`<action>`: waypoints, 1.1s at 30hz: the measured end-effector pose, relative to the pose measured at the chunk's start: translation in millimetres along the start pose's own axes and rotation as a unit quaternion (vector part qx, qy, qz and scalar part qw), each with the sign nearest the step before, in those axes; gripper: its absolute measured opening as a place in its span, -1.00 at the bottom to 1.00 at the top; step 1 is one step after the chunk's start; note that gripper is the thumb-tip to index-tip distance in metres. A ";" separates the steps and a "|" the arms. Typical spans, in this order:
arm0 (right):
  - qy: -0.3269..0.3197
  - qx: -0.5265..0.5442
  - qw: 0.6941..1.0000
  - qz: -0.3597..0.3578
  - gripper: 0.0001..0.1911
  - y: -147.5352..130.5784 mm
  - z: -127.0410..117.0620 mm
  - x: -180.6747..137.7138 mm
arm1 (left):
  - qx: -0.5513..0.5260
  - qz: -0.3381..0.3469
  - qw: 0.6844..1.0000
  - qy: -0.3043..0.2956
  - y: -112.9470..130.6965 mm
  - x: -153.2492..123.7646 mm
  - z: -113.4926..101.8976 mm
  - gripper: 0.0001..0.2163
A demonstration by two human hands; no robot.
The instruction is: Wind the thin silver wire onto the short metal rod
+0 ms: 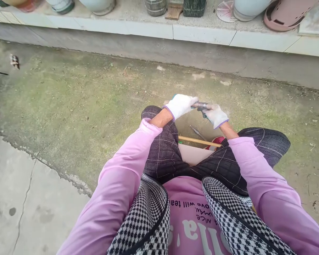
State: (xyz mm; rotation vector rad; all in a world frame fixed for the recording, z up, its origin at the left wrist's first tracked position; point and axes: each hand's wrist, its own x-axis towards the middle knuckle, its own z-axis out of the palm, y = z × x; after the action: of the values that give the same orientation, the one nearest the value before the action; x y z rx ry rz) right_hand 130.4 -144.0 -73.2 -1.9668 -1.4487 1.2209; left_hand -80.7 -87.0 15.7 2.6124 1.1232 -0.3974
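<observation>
Both of my hands wear white work gloves with purple cuffs and are held out in front of my knees. A short rod-like tool with a brown shaft and a dark metal-looking band [201, 105] spans the gap between them. My left hand [182, 105] is closed around its left part, and a bit of brown handle shows past the fist. My right hand [216, 115], slightly blurred, is closed on the other end. The tool's exact kind is unclear. Below, between my legs, are a yellowish wooden stick [199, 141] and a thin grey metal-looking piece [197, 132].
Between my thighs a pale flat surface [194, 154] and a red shoe [216, 141] show. Mossy concrete ground [95, 92] surrounds me. Ahead runs a tiled ledge [149, 30] bearing several pots, including a pink planter [289, 12]. Crumpled debris [14, 61] lies far left.
</observation>
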 end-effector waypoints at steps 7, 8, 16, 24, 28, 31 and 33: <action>-0.091 -0.054 0.990 -0.094 -0.78 -10.0 23.1 -46.2 | -0.028 -0.089 0.995 0.021 -11.8 7.9 12.6 -0.55; -0.098 -0.053 0.989 -0.097 -0.78 -11.1 20.6 -51.1 | -0.019 -0.090 0.996 0.015 -10.3 9.6 14.9 -0.54; 0.028 0.031 0.999 0.009 -0.74 -4.8 -36.6 -38.1 | 0.053 0.064 0.993 -0.087 16.5 12.7 33.1 -0.56; 0.022 0.105 0.993 0.054 -0.88 0.3 -17.9 -11.9 | -0.052 -0.024 0.998 0.023 13.8 12.1 23.7 -0.58; -0.017 0.089 0.995 0.043 -0.83 -0.3 10.0 -15.3 | -0.138 -0.092 0.985 0.051 4.7 17.4 20.5 -0.55; -0.036 0.030 0.999 0.022 -0.79 -0.8 20.0 -22.2 | -0.151 -0.101 0.982 0.055 -2.5 22.9 23.6 -0.57; -0.055 -0.009 0.998 0.012 -0.75 -1.6 22.3 -27.7 | -0.135 -0.101 0.985 0.044 -6.6 26.3 27.3 -0.57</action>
State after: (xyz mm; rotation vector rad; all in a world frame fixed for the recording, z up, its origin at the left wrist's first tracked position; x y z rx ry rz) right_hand 108.9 -172.3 -72.6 -1.9621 -1.4986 1.3487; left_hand -72.1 -74.7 -19.8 2.3087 1.3724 -0.1565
